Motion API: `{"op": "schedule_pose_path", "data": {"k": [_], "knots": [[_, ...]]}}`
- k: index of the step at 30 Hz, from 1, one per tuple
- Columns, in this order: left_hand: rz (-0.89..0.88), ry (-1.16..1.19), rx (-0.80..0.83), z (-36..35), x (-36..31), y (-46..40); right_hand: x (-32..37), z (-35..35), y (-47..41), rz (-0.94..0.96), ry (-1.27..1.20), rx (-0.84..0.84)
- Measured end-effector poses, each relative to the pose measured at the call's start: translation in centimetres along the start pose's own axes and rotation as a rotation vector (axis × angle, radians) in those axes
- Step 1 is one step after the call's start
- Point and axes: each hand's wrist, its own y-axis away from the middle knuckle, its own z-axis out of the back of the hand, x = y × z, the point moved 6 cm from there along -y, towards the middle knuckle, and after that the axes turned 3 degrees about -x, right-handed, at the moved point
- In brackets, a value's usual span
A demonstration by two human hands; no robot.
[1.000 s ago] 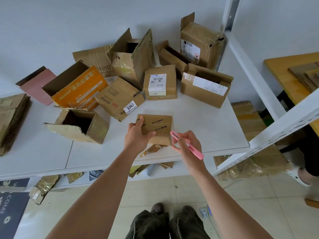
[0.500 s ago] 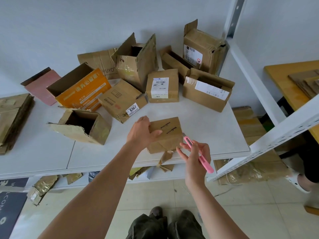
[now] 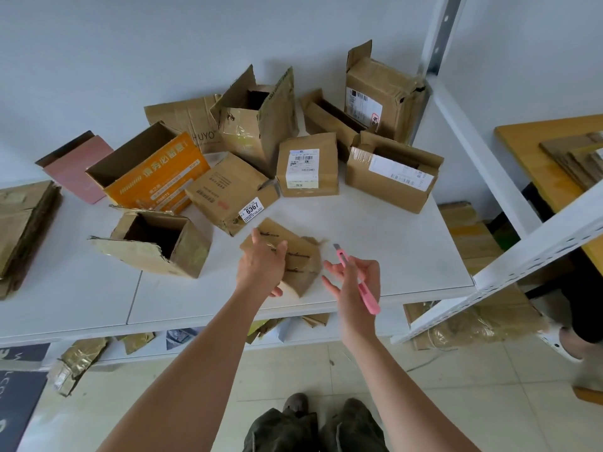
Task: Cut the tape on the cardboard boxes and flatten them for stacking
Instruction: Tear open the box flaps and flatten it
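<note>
Small box (image 3: pixel 295 256) now tilted (cutter (image 3: pixel 357 282) drawn off its edge).

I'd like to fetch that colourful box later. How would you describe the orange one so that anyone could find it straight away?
Start at the white table covered in cardboard boxes and look to its left half, towards the wall. There the orange box lies open, between a pink box and a brown box with a 6367 label. It alone is bright orange with white lettering.

Bright even daylight, soft shadows beside the boxes, wide-angle bending at the edges, slight blur on the hands
</note>
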Motion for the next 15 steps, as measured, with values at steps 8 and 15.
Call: {"op": "schedule_pose_path", "data": {"k": [8, 15], "knots": [[-0.290, -0.405, -0.212, 1.2, 0.2, -0.4, 0.5, -3.0, -2.5, -0.016, 0.020, 0.052], [-0.442, -0.261, 0.022, 0.5, -0.6, -2.5, -0.8, -1.9, -2.1, -0.025, 0.040, 0.074]]}}
